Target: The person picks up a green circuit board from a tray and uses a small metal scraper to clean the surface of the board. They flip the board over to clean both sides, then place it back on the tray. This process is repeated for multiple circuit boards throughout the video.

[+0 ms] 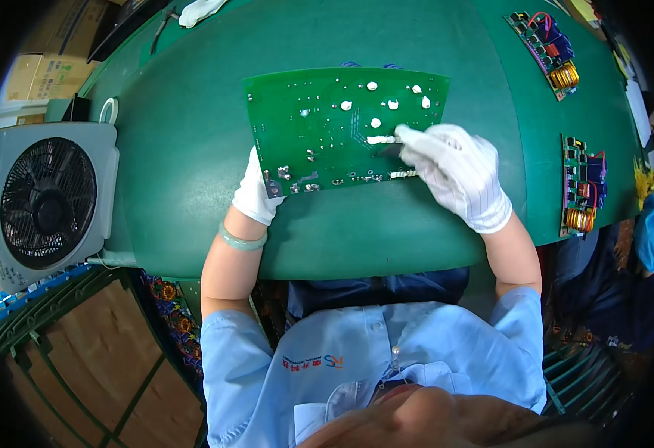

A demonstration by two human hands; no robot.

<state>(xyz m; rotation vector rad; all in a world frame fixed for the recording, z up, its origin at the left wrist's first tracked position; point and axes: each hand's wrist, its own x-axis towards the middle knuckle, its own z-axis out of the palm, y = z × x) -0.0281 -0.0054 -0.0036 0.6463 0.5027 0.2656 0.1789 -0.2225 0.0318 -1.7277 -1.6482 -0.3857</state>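
Note:
A green printed circuit board (319, 127) is tilted up over the table, its underside with solder joints and several white blobs facing me. My left hand (253, 190), in a white glove, is closed on the board's lower left corner; its fingers are mostly hidden behind the board. At the board's right side is my right hand (454, 168), in a striped white glove. Its fingers are drawn together, with the slightly blurred fingertips by a white strip (381, 140) on the board. Whether something small is between those fingers I cannot make out.
A grey box fan (50, 201) stands at the left edge of the green table (185, 149). Two assembled circuit boards with copper coils, a far one (547, 56) and a nearer one (583, 187), lie to the right. A white glove (198, 11) lies at the back left, near cardboard boxes (54, 56).

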